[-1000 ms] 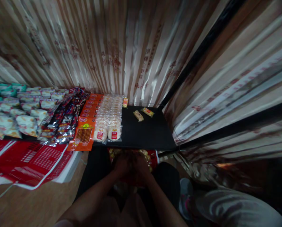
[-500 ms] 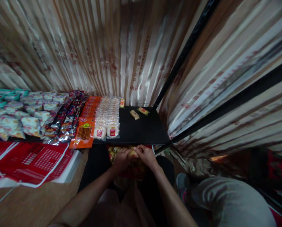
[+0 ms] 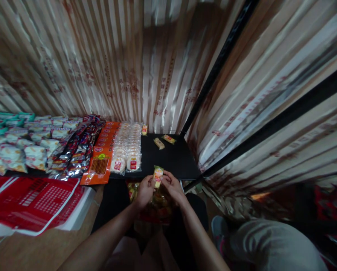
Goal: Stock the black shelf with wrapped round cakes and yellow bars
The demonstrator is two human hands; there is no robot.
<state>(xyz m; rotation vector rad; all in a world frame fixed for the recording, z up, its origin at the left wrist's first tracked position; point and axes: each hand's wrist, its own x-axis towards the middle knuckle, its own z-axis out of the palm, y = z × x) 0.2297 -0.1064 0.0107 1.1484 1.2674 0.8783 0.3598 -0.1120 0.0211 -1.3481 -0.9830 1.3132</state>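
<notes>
Between my two hands a small yellow wrapped snack (image 3: 157, 177) stands upright, its red-and-white label facing me. The fingers of my left hand (image 3: 146, 191) grip its left side, and my right hand (image 3: 171, 186) pinches its right side. Just below, on my lap, lies an open bag (image 3: 157, 212) with more yellow packets in it, partly hidden by my hands. Two similar snacks, one pale packet (image 3: 159, 143) and one labelled packet (image 3: 168, 139), lie on the black table (image 3: 171, 162) ahead. Another packet (image 3: 144, 130) sits at the back beside the round crackers.
To the left on the table are rows of clear-wrapped round crackers (image 3: 133, 162), orange snack packs (image 3: 100, 163), dark packets (image 3: 78, 150) and white bags (image 3: 35, 156). A red sheet (image 3: 41, 201) hangs below. Dark poles (image 3: 213, 86) and curtains enclose the corner. Another person's leg (image 3: 272, 241) is at right.
My hands have lifted the yellow snack out from over the bag and turned it upright, label showing. The view has tilted slightly.
</notes>
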